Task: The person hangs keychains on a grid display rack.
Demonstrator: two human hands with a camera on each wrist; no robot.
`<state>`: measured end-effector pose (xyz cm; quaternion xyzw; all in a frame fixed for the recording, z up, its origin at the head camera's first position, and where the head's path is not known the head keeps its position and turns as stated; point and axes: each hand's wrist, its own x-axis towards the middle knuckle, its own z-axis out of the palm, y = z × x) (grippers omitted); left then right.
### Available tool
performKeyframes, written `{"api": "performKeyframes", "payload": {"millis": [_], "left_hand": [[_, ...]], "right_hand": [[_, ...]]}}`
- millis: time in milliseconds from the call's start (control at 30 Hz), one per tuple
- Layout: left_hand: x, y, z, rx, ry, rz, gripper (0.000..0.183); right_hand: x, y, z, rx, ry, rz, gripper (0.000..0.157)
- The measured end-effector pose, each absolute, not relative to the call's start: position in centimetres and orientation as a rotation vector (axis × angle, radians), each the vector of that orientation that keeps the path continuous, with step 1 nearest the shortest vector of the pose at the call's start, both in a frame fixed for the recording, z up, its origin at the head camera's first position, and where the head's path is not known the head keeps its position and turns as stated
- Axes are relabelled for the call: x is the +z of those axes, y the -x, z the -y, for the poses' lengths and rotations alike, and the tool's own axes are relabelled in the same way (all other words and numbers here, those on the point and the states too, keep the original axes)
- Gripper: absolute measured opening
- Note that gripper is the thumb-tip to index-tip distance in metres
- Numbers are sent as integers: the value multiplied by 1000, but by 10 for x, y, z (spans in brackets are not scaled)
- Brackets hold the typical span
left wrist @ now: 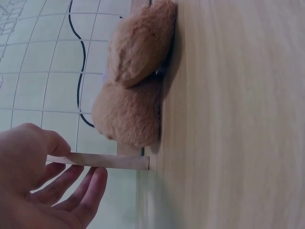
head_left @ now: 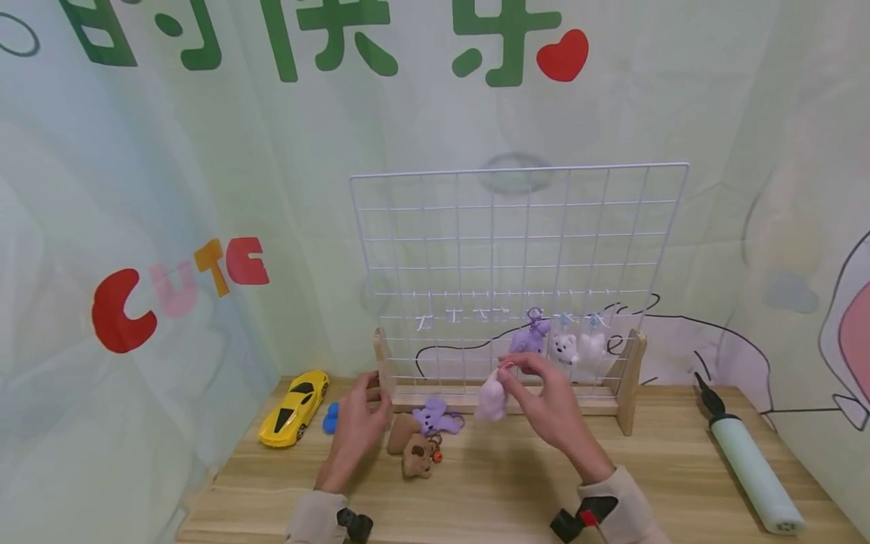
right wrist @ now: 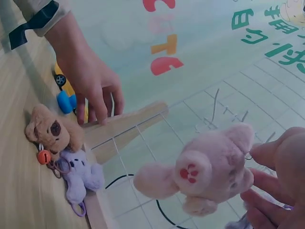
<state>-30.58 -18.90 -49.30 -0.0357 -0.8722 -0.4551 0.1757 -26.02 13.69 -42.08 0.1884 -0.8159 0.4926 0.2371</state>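
Note:
My right hand (head_left: 553,404) pinches a pink plush pig keychain (head_left: 491,399) by its ring at the top. In the right wrist view the plush (right wrist: 195,171) hangs head outward in front of the wire grid, its pink snout showing. My left hand (head_left: 360,423) grips the left wooden foot (left wrist: 109,161) of the grid rack (head_left: 510,239), thumb on one side and fingers on the other. From hooks on the grid hang a purple plush (head_left: 530,338) and two white plushes (head_left: 565,348). Empty hooks (head_left: 454,314) line the grid left of them.
On the table lie a brown plush (head_left: 417,456) with an orange bell and a purple plush (head_left: 435,417). A yellow toy car (head_left: 295,408) and a blue object (head_left: 331,418) stand at left. A pale green cylinder with a black nozzle (head_left: 754,468) lies at right.

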Motion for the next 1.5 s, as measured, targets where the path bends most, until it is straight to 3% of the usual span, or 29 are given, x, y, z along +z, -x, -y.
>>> {"api": "performKeyframes", "payload": {"millis": [267, 600, 1500], "left_hand": [[-494, 306, 193, -1288, 100, 2480, 40], [-496, 307, 193, -1286, 117, 2459, 40], [-496, 306, 191, -1301, 139, 2458, 39]], "right_hand": [[-399, 259, -137, 1338, -440, 2209, 9], [-379, 266, -136, 1283, -402, 2265, 17], [-364, 283, -127, 1555, -214, 2195, 32]]}}
